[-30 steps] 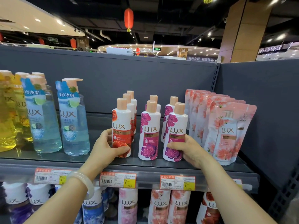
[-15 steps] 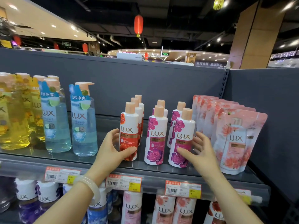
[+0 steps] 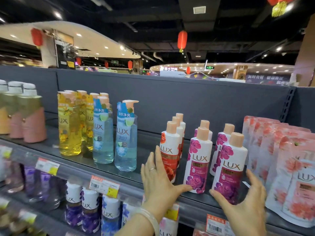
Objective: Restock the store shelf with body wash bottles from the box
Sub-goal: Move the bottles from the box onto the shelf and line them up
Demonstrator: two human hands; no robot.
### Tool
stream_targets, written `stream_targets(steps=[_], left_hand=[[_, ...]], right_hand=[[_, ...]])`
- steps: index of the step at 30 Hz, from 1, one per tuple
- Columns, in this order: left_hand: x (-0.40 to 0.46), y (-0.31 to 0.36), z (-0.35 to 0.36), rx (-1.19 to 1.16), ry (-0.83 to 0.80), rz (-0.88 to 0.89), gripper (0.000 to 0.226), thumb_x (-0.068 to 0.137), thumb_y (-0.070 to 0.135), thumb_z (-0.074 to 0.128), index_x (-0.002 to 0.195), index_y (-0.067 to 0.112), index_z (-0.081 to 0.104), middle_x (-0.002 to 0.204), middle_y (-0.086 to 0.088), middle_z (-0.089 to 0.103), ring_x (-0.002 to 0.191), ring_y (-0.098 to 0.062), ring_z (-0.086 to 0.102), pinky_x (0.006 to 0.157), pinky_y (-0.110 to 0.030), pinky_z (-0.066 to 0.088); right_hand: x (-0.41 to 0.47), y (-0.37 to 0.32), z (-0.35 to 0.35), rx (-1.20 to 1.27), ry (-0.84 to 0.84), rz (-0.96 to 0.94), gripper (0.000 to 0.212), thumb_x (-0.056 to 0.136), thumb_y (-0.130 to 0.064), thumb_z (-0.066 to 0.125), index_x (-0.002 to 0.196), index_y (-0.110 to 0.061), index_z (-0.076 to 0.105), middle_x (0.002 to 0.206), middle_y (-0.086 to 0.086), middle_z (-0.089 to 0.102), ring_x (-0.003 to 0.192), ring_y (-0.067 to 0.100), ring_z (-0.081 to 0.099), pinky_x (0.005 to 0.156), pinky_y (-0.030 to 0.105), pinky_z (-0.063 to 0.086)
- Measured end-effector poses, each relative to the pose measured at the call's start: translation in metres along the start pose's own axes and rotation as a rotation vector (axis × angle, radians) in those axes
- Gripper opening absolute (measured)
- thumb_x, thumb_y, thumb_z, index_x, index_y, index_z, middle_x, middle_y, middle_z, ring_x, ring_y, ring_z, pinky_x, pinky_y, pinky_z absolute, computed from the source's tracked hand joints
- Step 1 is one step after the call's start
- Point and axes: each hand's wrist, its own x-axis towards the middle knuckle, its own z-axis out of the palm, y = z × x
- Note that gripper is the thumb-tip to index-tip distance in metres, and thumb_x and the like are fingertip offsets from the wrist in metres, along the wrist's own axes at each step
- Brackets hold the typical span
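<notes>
Small white LUX body wash bottles stand in rows on the grey top shelf (image 3: 150, 140). The front red-label bottle (image 3: 169, 155) is on the left, a magenta-flower bottle (image 3: 198, 160) in the middle and another magenta-flower bottle (image 3: 229, 169) on the right. My left hand (image 3: 158, 181) is open beside the red-label bottle, with its thumb reaching the base of the middle bottle. My right hand (image 3: 245, 201) is cupped loosely around the lower part of the right bottle, fingers apart. No box is in view.
Pink refill pouches (image 3: 289, 176) stand right of the bottles. To the left are tall blue pump bottles (image 3: 126, 138), yellow ones (image 3: 69, 126) and pink containers (image 3: 32, 120). More bottles (image 3: 90, 208) fill the shelf below, behind price tags (image 3: 104, 185).
The view has swung left and up. My left hand let go of the red-label bottle and opened beside it. My right hand slid lower on the right magenta bottle.
</notes>
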Motion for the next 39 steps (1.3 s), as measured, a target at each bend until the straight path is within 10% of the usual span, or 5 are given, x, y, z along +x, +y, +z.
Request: stream_targets(steps=[8,14,24,29,39], left_hand=[[-0.013,-0.030,-0.018,-0.315,0.040,0.079,0.094,0.060,0.080,0.049,0.135,0.044,0.005,0.145,0.017,0.016,0.132,0.007,0.008,0.116,-0.024,0.014],[0.011,-0.097,-0.071,-0.321,0.429,-0.133,0.076,0.076,0.017,0.075,0.138,0.004,0.034,0.142,-0.011,0.036,0.135,-0.021,0.029,0.112,-0.024,0.019],[0.115,-0.170,-0.114,-0.337,-0.080,-0.168,0.091,0.055,0.034,0.088,0.127,0.021,0.034,0.131,-0.005,0.049,0.125,-0.022,0.047,0.105,-0.045,0.041],[0.128,-0.184,-0.113,-0.331,-0.159,-0.086,0.072,0.056,0.033,0.087,0.107,0.028,0.036,0.112,0.003,0.059,0.105,-0.019,0.060,0.089,-0.035,0.050],[0.118,-0.184,-0.117,-0.297,-0.118,-0.012,0.077,0.059,0.041,0.083,0.116,0.017,0.038,0.113,-0.001,0.054,0.109,-0.022,0.055,0.084,-0.034,0.048]], right_hand=[[-0.024,-0.010,0.021,0.119,0.024,-0.299,0.094,0.065,-0.072,0.058,0.116,0.008,0.055,0.122,0.026,0.052,0.117,0.023,0.046,0.107,0.006,0.026],[-0.061,-0.044,0.079,0.148,-0.273,-0.548,0.057,0.078,-0.038,0.058,0.130,-0.020,0.043,0.134,-0.009,0.043,0.129,-0.005,0.036,0.106,0.010,0.030],[-0.031,-0.129,0.198,0.242,-0.485,0.032,0.115,0.065,-0.031,0.084,0.148,-0.028,0.004,0.148,-0.005,0.031,0.137,0.013,0.033,0.110,0.033,0.033],[-0.026,-0.130,0.228,0.274,-0.448,0.147,0.071,0.066,-0.019,0.085,0.121,-0.024,0.041,0.111,-0.009,0.060,0.093,0.000,0.060,0.073,0.016,0.049],[-0.035,-0.131,0.218,0.214,-0.415,0.197,0.057,0.065,-0.017,0.085,0.111,-0.024,0.052,0.106,-0.006,0.067,0.094,0.006,0.067,0.080,0.024,0.055]])
